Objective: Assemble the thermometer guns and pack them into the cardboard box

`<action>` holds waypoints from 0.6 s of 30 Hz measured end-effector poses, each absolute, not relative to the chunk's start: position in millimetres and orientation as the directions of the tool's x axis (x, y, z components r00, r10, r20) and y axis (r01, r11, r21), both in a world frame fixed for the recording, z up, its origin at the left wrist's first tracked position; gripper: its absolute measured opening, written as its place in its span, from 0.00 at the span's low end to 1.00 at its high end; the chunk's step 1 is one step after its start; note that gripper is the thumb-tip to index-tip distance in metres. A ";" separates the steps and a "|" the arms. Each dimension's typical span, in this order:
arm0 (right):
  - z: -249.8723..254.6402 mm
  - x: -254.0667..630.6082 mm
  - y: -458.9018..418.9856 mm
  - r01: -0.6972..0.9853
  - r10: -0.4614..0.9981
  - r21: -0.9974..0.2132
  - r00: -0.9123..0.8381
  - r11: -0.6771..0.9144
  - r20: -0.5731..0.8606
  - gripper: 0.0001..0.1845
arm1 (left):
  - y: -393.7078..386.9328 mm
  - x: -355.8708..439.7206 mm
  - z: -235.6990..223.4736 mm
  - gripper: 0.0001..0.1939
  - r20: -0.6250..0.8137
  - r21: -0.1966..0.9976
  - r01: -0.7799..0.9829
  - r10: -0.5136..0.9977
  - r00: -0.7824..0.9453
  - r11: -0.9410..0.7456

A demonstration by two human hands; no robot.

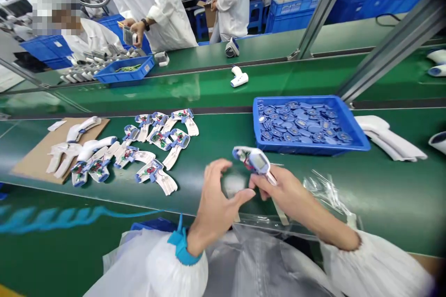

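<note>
My right hand (pixel 282 192) grips a half-built white and blue thermometer shell (pixel 254 161) by its handle, screen part pointing up and left. Just left of it, my left hand (pixel 218 195) has its fingers spread and curved and holds nothing I can see. A clear plastic film (pixel 327 190) lies under and right of my right wrist. A blue tray (pixel 358 137) of small blue parts stands just beyond the shell. Several open thermometer halves (pixel 156 144) with exposed wiring lie on the green bench (pixel 216 139) to the left.
A cardboard sheet (pixel 31 160) at the left bears white shells. White handle shells (pixel 386 137) lie right of the blue tray. A finished thermometer (pixel 239 76) rides the green conveyor behind. Another blue tray (pixel 125 73) and people in white coats are across the line.
</note>
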State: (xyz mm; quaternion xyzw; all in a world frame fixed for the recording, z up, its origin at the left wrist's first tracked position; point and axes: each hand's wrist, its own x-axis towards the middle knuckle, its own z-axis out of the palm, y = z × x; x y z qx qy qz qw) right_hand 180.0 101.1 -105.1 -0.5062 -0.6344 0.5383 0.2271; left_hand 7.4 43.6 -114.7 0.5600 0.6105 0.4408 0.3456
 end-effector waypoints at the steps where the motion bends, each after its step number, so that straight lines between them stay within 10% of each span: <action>1: -101.3 190.6 100.2 0.491 0.862 -0.871 -0.440 -0.002 -0.250 0.15 | 52.0 4.2 -109.7 0.32 0.170 0.887 0.445 0.983 -0.067 -0.123; 5: -91.1 219.5 89.7 0.583 0.846 -0.791 -0.503 0.185 -0.173 0.13 | 84.2 5.3 -100.2 0.14 0.137 0.882 0.397 0.946 0.295 -0.252; 13: -83.2 223.6 70.6 0.742 0.899 -0.520 -0.271 0.423 0.345 0.21 | 78.4 33.4 -104.9 0.11 0.058 0.804 0.544 0.942 0.332 -0.241; 18: -100.9 255.7 74.5 0.791 0.974 -0.572 -0.134 0.216 0.183 0.25 | 78.3 43.6 -111.1 0.13 -0.145 0.912 0.408 0.968 0.203 0.051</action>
